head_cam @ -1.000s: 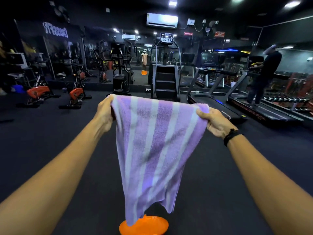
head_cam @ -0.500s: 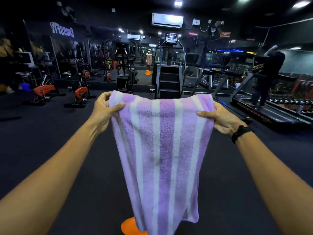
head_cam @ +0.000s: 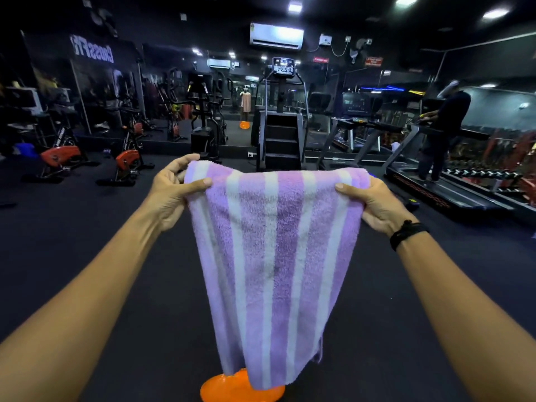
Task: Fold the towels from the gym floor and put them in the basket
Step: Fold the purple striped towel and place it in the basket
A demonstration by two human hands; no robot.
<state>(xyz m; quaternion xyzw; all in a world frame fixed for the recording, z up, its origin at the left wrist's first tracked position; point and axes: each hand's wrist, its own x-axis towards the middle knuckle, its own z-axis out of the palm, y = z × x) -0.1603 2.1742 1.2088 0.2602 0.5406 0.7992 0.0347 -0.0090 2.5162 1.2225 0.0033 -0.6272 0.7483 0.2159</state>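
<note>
A purple towel with white stripes (head_cam: 275, 256) hangs in front of me, folded over at its top edge. My left hand (head_cam: 169, 192) pinches its top left corner, thumb in front. At the top right corner my right hand (head_cam: 374, 206) grips the towel; a black band sits on that wrist. Below the towel's lower end an orange basket (head_cam: 229, 387) stands on the floor, partly hidden by the cloth.
Dark gym floor (head_cam: 87, 242) lies all around. A stair climber (head_cam: 281, 134) stands straight ahead, exercise bikes (head_cam: 124, 161) at the left. On a treadmill (head_cam: 441, 190) at the right stands a person in dark clothes (head_cam: 441, 129). Mirrors line the far wall.
The towel's top edge has been pulled level and spread wider between both hands. It now hangs straighter, and the view has tilted so that more of the orange basket shows below it.
</note>
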